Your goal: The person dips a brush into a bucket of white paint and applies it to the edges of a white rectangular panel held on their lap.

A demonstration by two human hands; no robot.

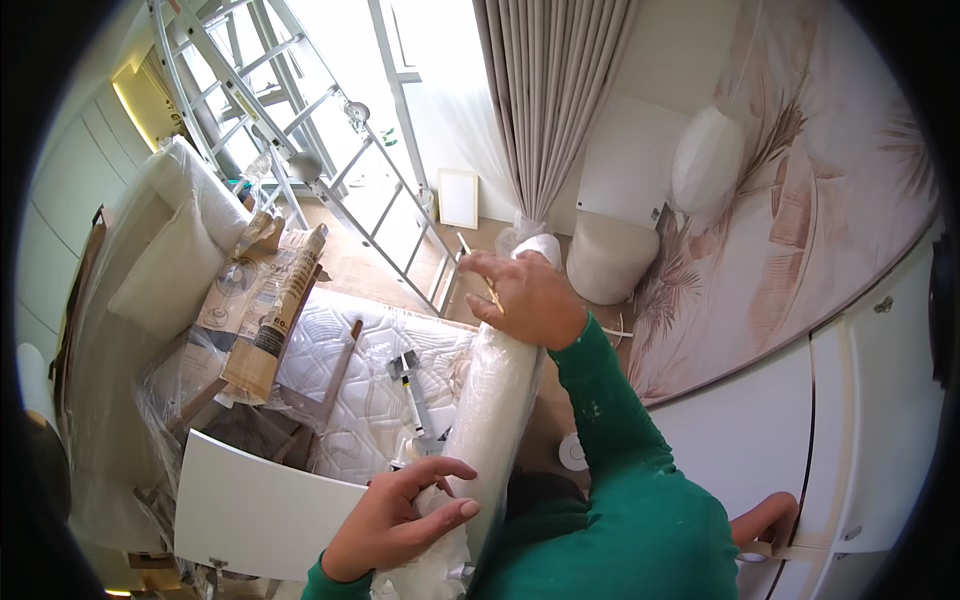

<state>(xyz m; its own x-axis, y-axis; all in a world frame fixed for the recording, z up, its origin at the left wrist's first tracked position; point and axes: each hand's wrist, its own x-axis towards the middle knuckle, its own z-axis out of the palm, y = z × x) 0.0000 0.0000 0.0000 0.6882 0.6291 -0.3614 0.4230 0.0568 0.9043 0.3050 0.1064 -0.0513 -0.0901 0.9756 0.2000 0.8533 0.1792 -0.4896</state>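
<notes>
My right hand [528,297] reaches out over the far end of a long white padded edge [490,400] wrapped in clear plastic. Its fingers are closed on a thin stick [495,292], yellowish near the palm; what kind of tool it is I cannot make out. Lower down, my left hand [400,515] hovers at the crumpled white sheeting [430,572], thumb and forefinger apart. Its other fingers are partly hidden. Beyond it, a grey-and-white tool with a dark head [415,395] lies on a white quilted mattress [375,350].
An aluminium ladder [300,130] stands at the far left by the window. Cardboard [260,310] and a white panel [265,505] lie on the left. A gathered curtain [550,90] hangs behind my right hand. White cabinet doors [750,430] and a bare limb [770,520] are at right.
</notes>
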